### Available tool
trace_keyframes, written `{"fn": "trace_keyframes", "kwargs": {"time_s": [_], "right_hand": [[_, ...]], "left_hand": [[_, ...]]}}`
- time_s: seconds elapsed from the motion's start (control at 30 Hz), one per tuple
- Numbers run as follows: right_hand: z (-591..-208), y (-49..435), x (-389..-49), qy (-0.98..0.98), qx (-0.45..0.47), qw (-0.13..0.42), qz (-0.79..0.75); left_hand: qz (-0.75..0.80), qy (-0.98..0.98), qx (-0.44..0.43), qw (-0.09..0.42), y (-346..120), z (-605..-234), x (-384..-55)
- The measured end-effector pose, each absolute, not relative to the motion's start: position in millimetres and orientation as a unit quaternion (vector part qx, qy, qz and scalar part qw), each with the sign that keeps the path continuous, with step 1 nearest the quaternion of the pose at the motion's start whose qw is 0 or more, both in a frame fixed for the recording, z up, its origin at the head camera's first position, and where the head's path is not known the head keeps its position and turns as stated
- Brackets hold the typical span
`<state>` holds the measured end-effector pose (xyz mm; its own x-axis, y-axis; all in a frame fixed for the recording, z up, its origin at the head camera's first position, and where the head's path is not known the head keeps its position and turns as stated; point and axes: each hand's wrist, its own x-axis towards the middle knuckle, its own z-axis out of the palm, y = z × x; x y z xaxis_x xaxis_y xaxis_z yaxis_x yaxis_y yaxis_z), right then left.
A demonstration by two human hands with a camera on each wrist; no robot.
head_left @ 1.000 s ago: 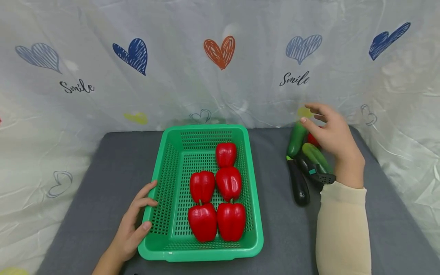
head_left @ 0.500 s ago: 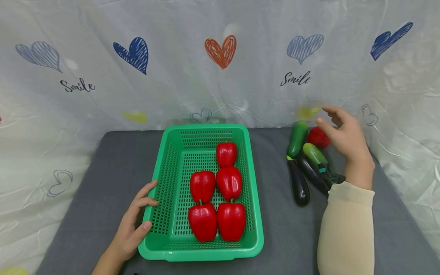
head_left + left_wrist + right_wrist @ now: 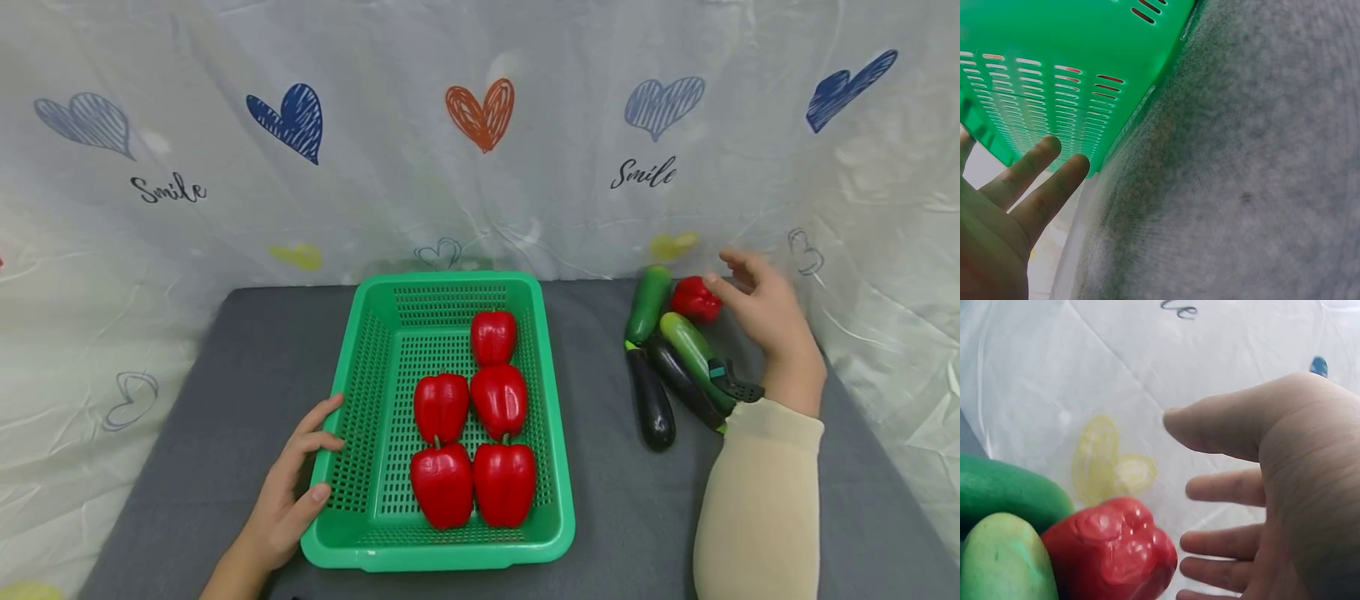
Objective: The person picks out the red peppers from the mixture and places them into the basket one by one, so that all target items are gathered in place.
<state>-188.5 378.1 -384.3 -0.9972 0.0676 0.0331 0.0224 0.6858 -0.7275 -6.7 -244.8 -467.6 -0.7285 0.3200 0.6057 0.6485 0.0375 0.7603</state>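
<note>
My left hand [image 3: 281, 492] rests on the left rim of a green plastic basket [image 3: 558, 500], its fingertips and thumb on the edge. In the left wrist view, two straight fingers [image 3: 1054, 194] lie beside the basket's slotted outer wall. Inside the basket, several red bell peppers [image 3: 442, 487] lie toward the right side. My right hand [image 3: 765, 308] hovers just right of another red bell pepper [image 3: 693, 300] at the back right. Its fingers are spread and hold nothing; the pepper [image 3: 1116, 556] stands apart from them in the right wrist view.
Beside that pepper lie a dark green cucumber [image 3: 650, 304], a lighter green cucumber [image 3: 686, 337] and two eggplants [image 3: 651, 400]. A grey cloth [image 3: 285, 350] covers the table. White sheeting [image 3: 375, 192] printed with hearts hangs at the back and sides.
My right hand has moved right and slightly down from above the vegetables, uncovering the red bell pepper and more of the lighter cucumber and the second eggplant. My left hand and the basket stay put.
</note>
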Motion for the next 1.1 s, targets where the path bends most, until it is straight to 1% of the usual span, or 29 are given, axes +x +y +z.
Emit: {"fn": "trace_keyframes", "kwargs": {"time_s": [0.1, 0.23, 0.4, 0.63, 0.83, 1.1], "right_hand": [[-387.9, 384.2, -188.4, -0.917, -0.032, -0.009, 0.398], [-394.1, 390.5, -188.8, -0.912, -0.043, -0.046, 0.406], [-399.7, 395.7, -190.1, -0.908, -0.045, -0.077, 0.409], [-403.2, 395.9, -190.8, -0.914, -0.044, -0.096, 0.393], [-405.8, 393.5, -191.6, -0.924, -0.043, -0.090, 0.369], [-408.2, 395.1, -191.3, -0.920, -0.048, -0.088, 0.379]], "left_hand": [[-0.604, -0.706, -0.344, 0.136, -245.4, -468.5, -6.4], [-0.604, -0.705, -0.345, 0.137, -245.8, -469.1, -6.2], [-0.605, -0.704, -0.345, 0.138, -245.5, -469.3, -6.1], [-0.606, -0.705, -0.343, 0.139, -245.5, -468.9, -5.7], [-0.605, -0.702, -0.347, 0.142, -246.1, -470.0, -6.1], [-0.607, -0.700, -0.349, 0.140, -246.0, -469.9, -7.3]]}}
